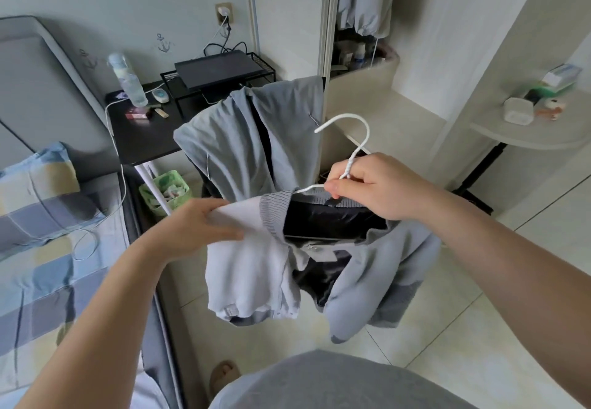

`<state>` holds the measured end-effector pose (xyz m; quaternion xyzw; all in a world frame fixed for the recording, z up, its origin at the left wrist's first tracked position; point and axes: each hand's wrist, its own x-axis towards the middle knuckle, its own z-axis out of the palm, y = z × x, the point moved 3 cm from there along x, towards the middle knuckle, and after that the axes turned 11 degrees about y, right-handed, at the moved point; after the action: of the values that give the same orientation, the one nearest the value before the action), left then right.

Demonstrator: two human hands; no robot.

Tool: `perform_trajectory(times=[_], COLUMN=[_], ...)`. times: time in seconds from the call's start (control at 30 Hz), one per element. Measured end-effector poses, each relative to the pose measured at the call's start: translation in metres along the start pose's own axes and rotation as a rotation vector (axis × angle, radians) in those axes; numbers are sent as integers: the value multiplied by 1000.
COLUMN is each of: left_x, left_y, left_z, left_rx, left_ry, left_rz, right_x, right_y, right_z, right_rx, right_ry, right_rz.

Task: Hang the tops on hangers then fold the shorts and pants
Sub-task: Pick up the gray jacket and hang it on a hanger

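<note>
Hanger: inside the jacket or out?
Partly in. The hanger has one arm under the jacket collar; its hook sticks out above, right hand pinching the neck. Other arm hidden.

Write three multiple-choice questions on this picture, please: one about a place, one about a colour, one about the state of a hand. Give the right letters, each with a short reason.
1. Where does the plastic bottle stand?
A. on the floor
B. on the black table
C. on the bed

2. What colour is the hanger?
A. white
B. red
C. black

3. What is the right hand doing?
A. hanging open and idle
B. lying flat on a pillow
C. pinching the hanger below its hook

Answers:
1 B: the bottle stands upright on the table's far corner.
2 A: the wire is white wherever it shows.
3 C: the fingers close on the hanger's neck, while the left hand grips the jacket.
</note>
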<state>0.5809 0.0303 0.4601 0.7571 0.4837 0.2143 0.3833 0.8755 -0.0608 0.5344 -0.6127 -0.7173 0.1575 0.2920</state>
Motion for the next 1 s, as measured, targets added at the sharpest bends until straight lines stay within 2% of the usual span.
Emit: perform_trajectory(times=[0.07, 0.17, 0.3, 0.4, 0.47, 0.53, 0.63, 0.8, 1.0], left_x=[1, 3, 6, 5, 5, 7, 10, 7, 5], left_y=[-18, -28, -20, -3, 7, 8, -7, -23, -18], left_z=[9, 15, 3, -6, -9, -14, -22, -20, -9], left_rx=[151, 211, 227, 8, -123, -166, -2, 190, 124], left_ry=[-3, 67, 273, 393, 367, 314, 320, 498, 710], left_rz=[-94, -136, -2, 123, 186, 179, 76, -46, -13], right_x=[0, 0, -1, -1, -1, -2, -6, -9, -3], right_y=[7, 16, 28, 36, 39, 41, 39, 26, 17], right_z=[-6, -10, -8, 2, 9, 10, 9, 15, 25], right_rx=[21, 31, 26, -115, -221, -231, -117, -46, 27], right_ry=[15, -27, -126, -188, -133, -6, 101, 92, 40], right_rz=[8, 10, 59, 64, 83, 98, 85, 47, 30])
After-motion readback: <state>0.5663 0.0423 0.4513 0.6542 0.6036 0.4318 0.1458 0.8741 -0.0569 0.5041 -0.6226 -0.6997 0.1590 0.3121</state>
